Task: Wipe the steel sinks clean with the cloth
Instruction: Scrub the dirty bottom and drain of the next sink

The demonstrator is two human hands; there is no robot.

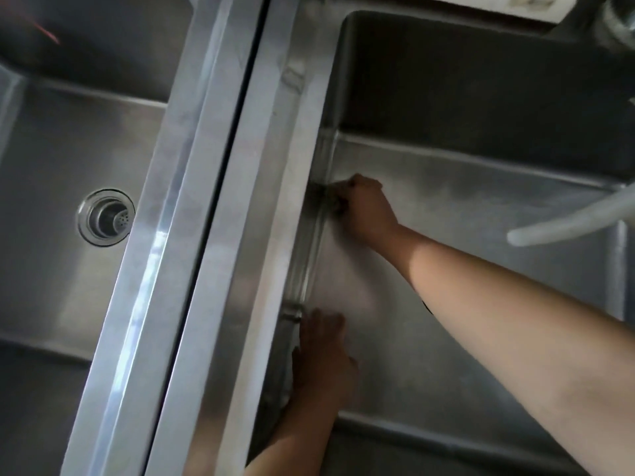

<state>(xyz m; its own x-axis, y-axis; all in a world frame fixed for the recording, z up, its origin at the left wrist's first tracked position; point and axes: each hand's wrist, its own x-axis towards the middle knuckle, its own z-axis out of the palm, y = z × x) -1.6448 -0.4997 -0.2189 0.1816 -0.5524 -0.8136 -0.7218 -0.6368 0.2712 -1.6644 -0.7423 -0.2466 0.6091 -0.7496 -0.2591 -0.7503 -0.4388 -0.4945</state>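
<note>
A commercial-style kitchen wash area: two deep stainless steel sinks (481, 201) stand side by side, one with a strainer drain (106, 217), the other with a hose (567, 221).

pale hose (567, 223) at right, blurred tap fitting (618, 25) above

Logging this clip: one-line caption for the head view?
Right hand presses a dark cloth into the right sink's left wall corner; left hand rests lower along it.
</note>
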